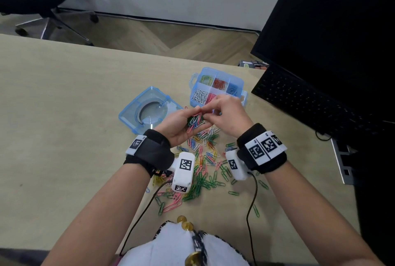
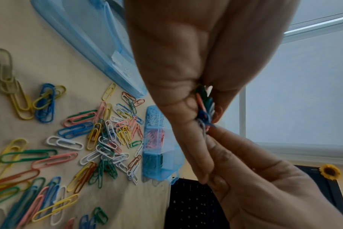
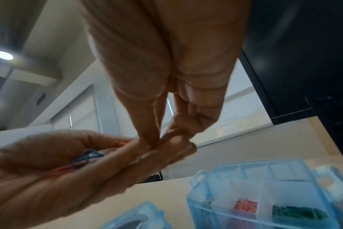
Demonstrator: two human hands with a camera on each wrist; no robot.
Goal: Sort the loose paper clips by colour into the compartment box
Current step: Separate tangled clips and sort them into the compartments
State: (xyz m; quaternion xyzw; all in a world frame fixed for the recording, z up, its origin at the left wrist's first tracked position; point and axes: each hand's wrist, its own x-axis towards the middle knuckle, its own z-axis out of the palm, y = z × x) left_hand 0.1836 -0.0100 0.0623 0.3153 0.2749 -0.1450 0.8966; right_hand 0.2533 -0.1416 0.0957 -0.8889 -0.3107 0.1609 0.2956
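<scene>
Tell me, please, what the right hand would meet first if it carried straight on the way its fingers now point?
Most likely the bunch of mixed paper clips held in the left hand: the right hand points leftward at it, fingertips already at the bunch. Whether they pinch a clip is not clear.

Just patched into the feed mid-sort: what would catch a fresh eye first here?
The left hand cups a mixed bunch of paper clips at the centre while the right hand picks at it with its fingertips. Below the wrists, a colourful scatter of loose clips covers the desk. Beyond the hands stands the blue compartment box, partly filled by colour, its lid lying to its left.
</scene>
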